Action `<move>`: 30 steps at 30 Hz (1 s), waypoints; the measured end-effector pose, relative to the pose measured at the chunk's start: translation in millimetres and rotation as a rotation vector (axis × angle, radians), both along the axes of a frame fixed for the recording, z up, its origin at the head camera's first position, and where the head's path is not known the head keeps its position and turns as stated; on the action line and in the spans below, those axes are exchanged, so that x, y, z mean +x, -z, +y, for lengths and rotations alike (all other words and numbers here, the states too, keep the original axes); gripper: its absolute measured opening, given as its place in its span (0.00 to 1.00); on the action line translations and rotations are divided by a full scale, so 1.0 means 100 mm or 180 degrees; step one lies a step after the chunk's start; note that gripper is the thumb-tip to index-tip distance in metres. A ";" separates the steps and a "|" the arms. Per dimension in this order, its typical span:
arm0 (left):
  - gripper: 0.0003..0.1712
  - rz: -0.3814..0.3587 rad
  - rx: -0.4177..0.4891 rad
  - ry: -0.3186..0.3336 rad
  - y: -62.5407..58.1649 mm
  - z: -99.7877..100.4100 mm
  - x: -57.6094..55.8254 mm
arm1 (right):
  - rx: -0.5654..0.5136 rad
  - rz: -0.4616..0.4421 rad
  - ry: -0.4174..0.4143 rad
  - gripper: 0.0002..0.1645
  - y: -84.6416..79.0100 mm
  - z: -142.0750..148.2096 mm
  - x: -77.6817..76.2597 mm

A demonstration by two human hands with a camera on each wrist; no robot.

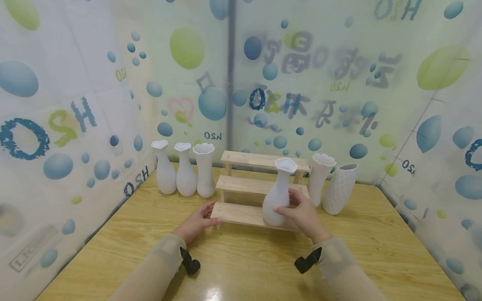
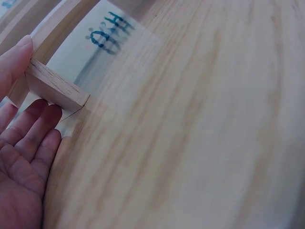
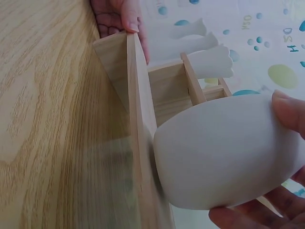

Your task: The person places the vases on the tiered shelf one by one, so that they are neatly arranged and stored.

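Observation:
A white vase (image 1: 274, 205) with a round belly, slim neck and wavy rim stands over the bottom step of a three-step wooden stand (image 1: 237, 212). My right hand (image 1: 306, 214) grips its belly from the right, thumb in front. In the right wrist view the base of the vase (image 3: 219, 152) is at the step's board; whether its full weight rests there I cannot tell. My left hand (image 1: 193, 223) holds the left end of the bottom step. The left wrist view shows the thumb on the board and bent fingers (image 2: 35, 129) by the short leg (image 2: 57, 88).
Left of the stand are two slim-necked white vases (image 1: 165, 175) (image 1: 186, 177) and a scalloped-rim vase (image 1: 205, 171). To the right stand another scalloped vase (image 1: 320, 175) and a textured, slant-mouthed vase (image 1: 340, 190). Patterned curtains (image 1: 188, 96) surround the wooden table (image 1: 233, 267).

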State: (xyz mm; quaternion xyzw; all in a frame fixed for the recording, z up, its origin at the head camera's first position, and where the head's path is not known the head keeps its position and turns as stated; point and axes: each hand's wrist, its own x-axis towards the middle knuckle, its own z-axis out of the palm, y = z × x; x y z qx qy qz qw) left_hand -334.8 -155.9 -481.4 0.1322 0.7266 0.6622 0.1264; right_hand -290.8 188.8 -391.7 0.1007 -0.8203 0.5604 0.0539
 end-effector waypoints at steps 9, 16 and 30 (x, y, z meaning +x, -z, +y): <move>0.49 0.0003 0.0015 0.0001 -0.02 0.01 0.01 | 0.0000 -0.0038 -0.0050 0.45 0.03 -0.04 -0.01; 0.49 0.0001 0.0007 -0.0018 -0.01 0.01 0.00 | 0.0009 -0.0043 -0.0053 0.45 0.03 -0.08 0.00; 0.49 0.0011 -0.0012 -0.0060 -0.01 0.01 0.01 | 0.0107 -0.0109 0.0013 0.47 0.00 -0.11 0.00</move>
